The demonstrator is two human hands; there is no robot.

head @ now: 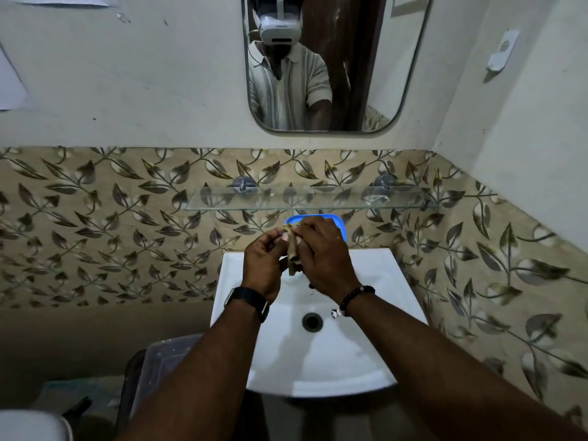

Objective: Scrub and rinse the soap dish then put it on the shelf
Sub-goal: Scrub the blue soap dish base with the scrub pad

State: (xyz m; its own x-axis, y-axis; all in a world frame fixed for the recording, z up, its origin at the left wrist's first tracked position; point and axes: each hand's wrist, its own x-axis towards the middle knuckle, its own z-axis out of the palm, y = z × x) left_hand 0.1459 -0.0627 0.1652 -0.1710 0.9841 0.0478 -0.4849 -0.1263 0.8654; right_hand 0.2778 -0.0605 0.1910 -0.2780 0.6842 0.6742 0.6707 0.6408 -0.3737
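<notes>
A blue soap dish [337,221] shows behind my hands, at the back of the white sink [375,275] under the glass shelf [311,198]; most of it is hidden. My left hand [262,265] and my right hand [324,259] are raised together over the basin. Between them hangs a brownish scrub pad [293,259], pinched by the fingers of both hands. Whether either hand touches the dish I cannot tell.
The drain [312,321] lies in the middle of the basin. A mirror [321,62] hangs on the wall above the shelf. A clear plastic box [165,361] stands on a dark stool left of the sink. A white holder [502,55] is fixed to the right wall.
</notes>
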